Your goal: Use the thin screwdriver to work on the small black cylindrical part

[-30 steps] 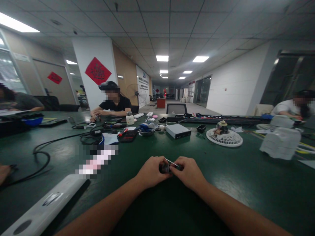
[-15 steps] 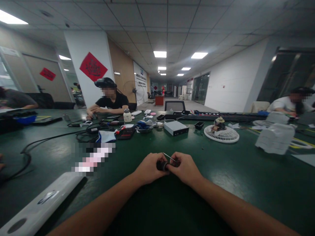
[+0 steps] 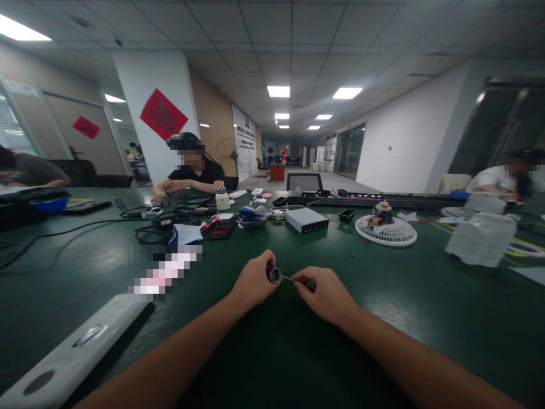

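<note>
My left hand (image 3: 254, 282) pinches a small dark round part (image 3: 275, 275) with a shiny metal rim between its fingers. My right hand (image 3: 326, 295) grips a thin metal rod (image 3: 288, 278), possibly a small screwdriver, whose dark handle end is mostly hidden by the fingers. The rod's tip reaches the round part. Both hands hover over the dark green workbench (image 3: 409, 352), and they do not touch each other.
A long white device (image 3: 80, 355) lies at the lower left, beside a pixelated patch (image 3: 164, 272). Ahead stand a grey metal box (image 3: 306, 220), a white round fan guard (image 3: 385, 230) and tangled black cables (image 3: 149, 233). A co-worker (image 3: 193, 173) sits across the bench.
My hands have drawn apart, with the round part now clearly in my left hand. The rod now points across the gap to it, and the view has shifted slightly.
</note>
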{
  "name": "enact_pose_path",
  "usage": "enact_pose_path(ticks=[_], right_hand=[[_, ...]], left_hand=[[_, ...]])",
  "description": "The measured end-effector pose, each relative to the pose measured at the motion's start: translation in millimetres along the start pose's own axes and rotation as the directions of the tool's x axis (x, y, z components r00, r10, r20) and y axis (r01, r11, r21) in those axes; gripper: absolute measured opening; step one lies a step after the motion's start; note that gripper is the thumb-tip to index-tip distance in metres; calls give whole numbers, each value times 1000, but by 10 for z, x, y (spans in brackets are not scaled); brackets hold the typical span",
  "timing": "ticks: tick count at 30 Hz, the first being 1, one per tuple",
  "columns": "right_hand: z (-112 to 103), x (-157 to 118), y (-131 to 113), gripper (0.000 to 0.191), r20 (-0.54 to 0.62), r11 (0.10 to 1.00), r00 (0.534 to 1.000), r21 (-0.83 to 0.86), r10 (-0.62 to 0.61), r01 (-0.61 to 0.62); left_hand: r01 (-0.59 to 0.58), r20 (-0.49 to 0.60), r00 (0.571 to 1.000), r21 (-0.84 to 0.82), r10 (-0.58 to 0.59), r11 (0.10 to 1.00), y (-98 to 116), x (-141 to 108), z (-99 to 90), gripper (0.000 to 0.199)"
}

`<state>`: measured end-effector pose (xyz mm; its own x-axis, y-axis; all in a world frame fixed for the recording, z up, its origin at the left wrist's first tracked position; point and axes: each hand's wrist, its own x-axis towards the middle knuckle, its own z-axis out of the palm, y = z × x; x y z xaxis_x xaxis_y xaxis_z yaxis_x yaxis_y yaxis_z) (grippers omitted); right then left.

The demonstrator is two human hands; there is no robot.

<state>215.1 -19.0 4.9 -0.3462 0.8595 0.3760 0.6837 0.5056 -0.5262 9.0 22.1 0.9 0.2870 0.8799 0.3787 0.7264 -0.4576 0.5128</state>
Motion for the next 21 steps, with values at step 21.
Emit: enact_pose_path(ticks=[21], right_hand=[[-5,-6,-23,24,34,990,995,-105,-95,98]], left_hand=[[-71,86,995,211,54,975,131,-20,-42,17]])
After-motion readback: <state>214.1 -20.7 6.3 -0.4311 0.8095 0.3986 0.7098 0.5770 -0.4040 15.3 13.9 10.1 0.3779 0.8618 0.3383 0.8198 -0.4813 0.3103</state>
